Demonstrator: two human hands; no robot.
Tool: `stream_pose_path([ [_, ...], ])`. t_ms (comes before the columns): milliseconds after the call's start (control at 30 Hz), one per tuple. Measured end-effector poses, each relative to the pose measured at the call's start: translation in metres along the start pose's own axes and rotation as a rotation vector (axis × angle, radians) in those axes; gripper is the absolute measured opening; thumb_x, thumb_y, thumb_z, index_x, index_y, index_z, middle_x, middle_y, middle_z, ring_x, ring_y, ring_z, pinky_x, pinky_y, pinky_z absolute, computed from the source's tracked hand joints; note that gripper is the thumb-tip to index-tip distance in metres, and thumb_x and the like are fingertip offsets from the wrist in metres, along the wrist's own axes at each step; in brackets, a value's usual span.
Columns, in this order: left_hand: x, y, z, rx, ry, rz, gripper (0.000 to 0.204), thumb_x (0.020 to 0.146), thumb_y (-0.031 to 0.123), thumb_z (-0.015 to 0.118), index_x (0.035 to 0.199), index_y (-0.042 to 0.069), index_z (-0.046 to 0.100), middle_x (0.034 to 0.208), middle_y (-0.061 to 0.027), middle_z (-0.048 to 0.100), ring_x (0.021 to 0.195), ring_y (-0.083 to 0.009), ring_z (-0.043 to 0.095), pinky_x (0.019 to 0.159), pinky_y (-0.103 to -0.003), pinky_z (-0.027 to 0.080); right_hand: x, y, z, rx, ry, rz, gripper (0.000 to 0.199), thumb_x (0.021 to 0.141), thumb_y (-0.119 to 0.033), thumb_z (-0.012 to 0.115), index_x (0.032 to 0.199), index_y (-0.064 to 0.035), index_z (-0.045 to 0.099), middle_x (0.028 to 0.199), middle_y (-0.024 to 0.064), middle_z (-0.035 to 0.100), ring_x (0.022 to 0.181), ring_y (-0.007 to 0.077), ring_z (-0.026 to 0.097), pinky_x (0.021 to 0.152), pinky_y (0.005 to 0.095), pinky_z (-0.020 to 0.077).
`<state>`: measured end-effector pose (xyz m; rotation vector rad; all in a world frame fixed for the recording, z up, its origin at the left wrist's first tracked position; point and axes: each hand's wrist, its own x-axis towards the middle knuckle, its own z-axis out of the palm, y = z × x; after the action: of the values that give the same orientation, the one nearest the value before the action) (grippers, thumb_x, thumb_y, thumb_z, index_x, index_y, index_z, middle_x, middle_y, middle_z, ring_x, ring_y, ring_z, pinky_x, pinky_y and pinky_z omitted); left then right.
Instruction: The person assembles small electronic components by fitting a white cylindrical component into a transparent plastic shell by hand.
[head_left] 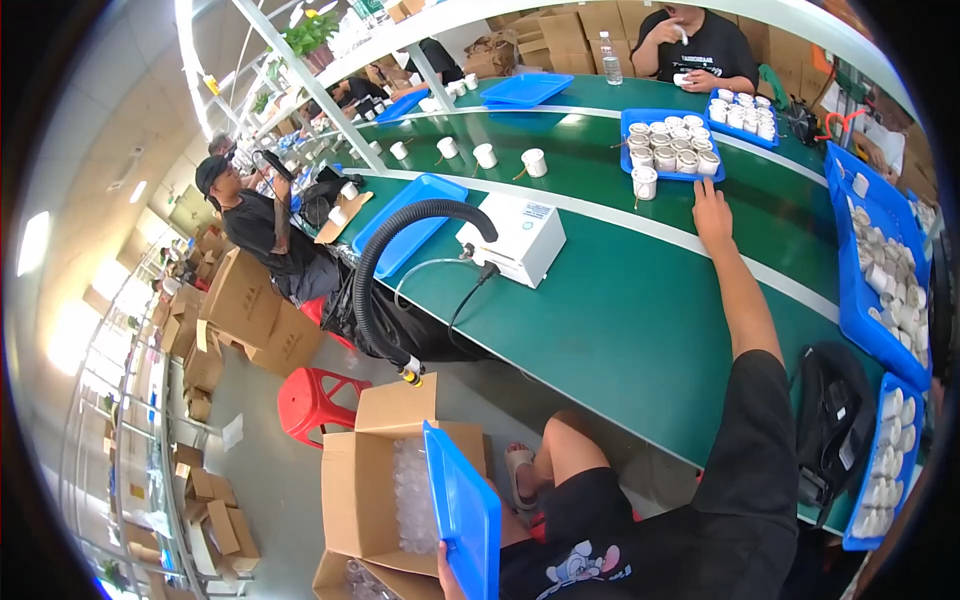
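Note:
My left hand [448,574] grips the edge of a blue plastic tray [465,515], tilted on its side beside my lap. Next to that tray an open carton [345,490] holds clear plastic pieces. My right arm stretches across the green work surface. The right hand [712,212] has its fingers extended at the near edge of another blue tray [718,176]; whether they touch it I cannot tell. This tray is full of white cylindrical cups [664,157]. One more white cup [644,184] stands just in front of it, a thin cord hanging from it.
A white box-shaped machine [515,240] with a black flexible hose [375,250] stands on the table. Several white cups [485,156] line the green belt. Blue trays of white pieces [885,250] are at right, near a black bag [835,420]. A red stool [315,402] stands left; co-workers sit around.

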<state>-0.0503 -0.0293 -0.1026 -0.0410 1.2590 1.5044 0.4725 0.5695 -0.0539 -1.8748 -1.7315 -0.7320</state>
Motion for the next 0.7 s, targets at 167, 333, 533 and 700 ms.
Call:
stream_pose_path([
  [167, 0.010, -0.004, -0.014, -0.016, 0.057, -0.050, 0.055, 0.093, 0.044, 0.057, 0.128, 0.001, 0.052, 0.121, -0.0199, 0.060, 0.106, -0.0330, 0.060, 0.096, -0.047, 0.048, 0.029, 0.019, 0.034, 0.003, -0.113, 0.023, 0.033, 0.088, -0.021, 0.061, 0.117, -0.0074, 0.055, 0.122, 0.0091, 0.053, 0.094, 0.0288, 0.063, 0.074, 0.0400, 0.0575],
  [333, 0.036, -0.022, -0.034, -0.073, 0.107, -0.016, 0.052, 0.094, 0.040, 0.058, 0.127, 0.001, 0.053, 0.120, -0.0193, 0.061, 0.105, -0.0319, 0.060, 0.095, -0.046, 0.049, 0.041, 0.048, 0.050, -0.090, -0.134, 0.050, 0.032, 0.092, -0.032, 0.059, 0.113, -0.0079, 0.059, 0.123, 0.0067, 0.058, 0.084, 0.0278, 0.068, 0.068, 0.0388, 0.0586],
  [533, 0.042, -0.049, -0.018, -0.121, 0.038, 0.013, 0.038, 0.094, 0.030, 0.059, 0.119, 0.001, 0.057, 0.109, -0.0143, 0.066, 0.097, -0.0245, 0.064, 0.087, -0.039, 0.054, 0.046, 0.036, 0.049, -0.176, -0.078, 0.044, 0.031, 0.092, -0.035, 0.058, 0.109, -0.0100, 0.060, 0.117, 0.0046, 0.059, 0.083, 0.0266, 0.068, 0.062, 0.0376, 0.0584],
  [700, 0.042, -0.070, -0.015, -0.186, -0.088, 0.011, 0.027, 0.096, 0.023, 0.058, 0.113, 0.002, 0.060, 0.099, -0.0098, 0.068, 0.089, -0.0194, 0.066, 0.083, -0.035, 0.055, 0.050, 0.045, 0.049, -0.256, -0.123, 0.022, 0.029, 0.091, -0.032, 0.060, 0.110, -0.0111, 0.059, 0.116, 0.0043, 0.059, 0.081, 0.0258, 0.069, 0.061, 0.0372, 0.0585],
])
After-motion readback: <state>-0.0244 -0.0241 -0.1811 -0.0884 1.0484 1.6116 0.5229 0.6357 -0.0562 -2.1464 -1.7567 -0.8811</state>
